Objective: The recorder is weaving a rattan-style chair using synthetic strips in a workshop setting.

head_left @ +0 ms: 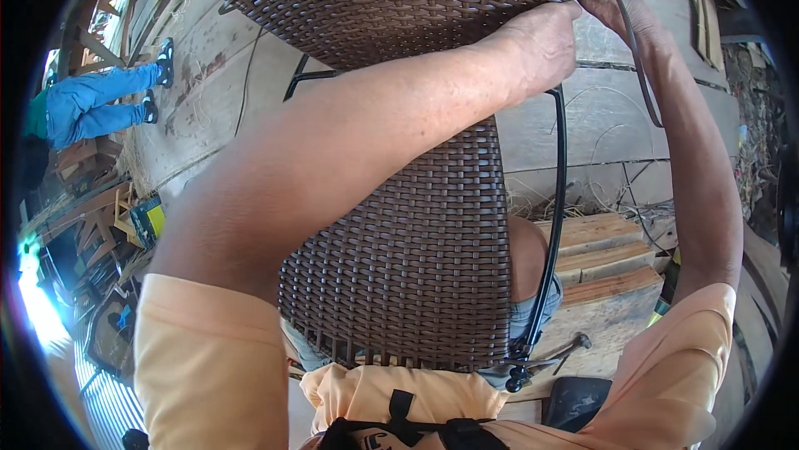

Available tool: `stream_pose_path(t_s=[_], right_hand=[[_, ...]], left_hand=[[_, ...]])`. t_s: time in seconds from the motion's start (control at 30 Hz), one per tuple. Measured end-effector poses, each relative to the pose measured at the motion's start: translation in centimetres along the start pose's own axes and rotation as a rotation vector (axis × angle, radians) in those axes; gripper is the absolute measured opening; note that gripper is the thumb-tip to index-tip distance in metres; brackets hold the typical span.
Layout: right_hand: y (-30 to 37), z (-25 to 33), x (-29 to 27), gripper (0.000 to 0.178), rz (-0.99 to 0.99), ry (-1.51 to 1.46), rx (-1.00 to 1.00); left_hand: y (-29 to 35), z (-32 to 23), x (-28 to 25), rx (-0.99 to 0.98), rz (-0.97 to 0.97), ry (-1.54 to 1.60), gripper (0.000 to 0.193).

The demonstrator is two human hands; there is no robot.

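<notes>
A brown woven wicker chair on a black metal frame lies across my lap. Its woven panel rises at the far side. My left arm crosses over the weave, and my left hand is closed at the panel's lower right edge; whatever its fingers hold is hidden. Just beyond it, my right hand is curled against the panel's right corner, with its fingertips mostly out of sight. A loose dark brown strip loops down from that corner, over my right wrist and beside the forearm.
Wooden planks are stacked at the right, with a hammer near the frame's lower end. Another person's legs in blue jeans show at the far left. Wooden pieces clutter the left side; thin strands lie on the concrete floor.
</notes>
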State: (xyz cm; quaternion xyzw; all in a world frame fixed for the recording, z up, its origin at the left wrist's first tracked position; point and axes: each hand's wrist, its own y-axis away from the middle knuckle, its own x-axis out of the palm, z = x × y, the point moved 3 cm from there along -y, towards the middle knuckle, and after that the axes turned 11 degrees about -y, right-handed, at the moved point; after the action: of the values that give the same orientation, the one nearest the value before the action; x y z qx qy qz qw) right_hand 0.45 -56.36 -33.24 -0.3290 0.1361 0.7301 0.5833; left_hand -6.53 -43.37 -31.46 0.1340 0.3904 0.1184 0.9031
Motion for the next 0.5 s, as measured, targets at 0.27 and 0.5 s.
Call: stream_pose_path(t_s=[0.27,0.5], right_hand=[[1.8,0.7,-3.2,0.018,0.067,-0.449,0.315],[5.1,3.8,-1.5,0.015,-0.121,-0.799,0.723]], left_hand=[[-3.3,-2.6,2.7,-0.049,0.055,-0.502,0.043],[-3.7,-2.8,6.1,-0.615,-0.309,1.139,0.026]])
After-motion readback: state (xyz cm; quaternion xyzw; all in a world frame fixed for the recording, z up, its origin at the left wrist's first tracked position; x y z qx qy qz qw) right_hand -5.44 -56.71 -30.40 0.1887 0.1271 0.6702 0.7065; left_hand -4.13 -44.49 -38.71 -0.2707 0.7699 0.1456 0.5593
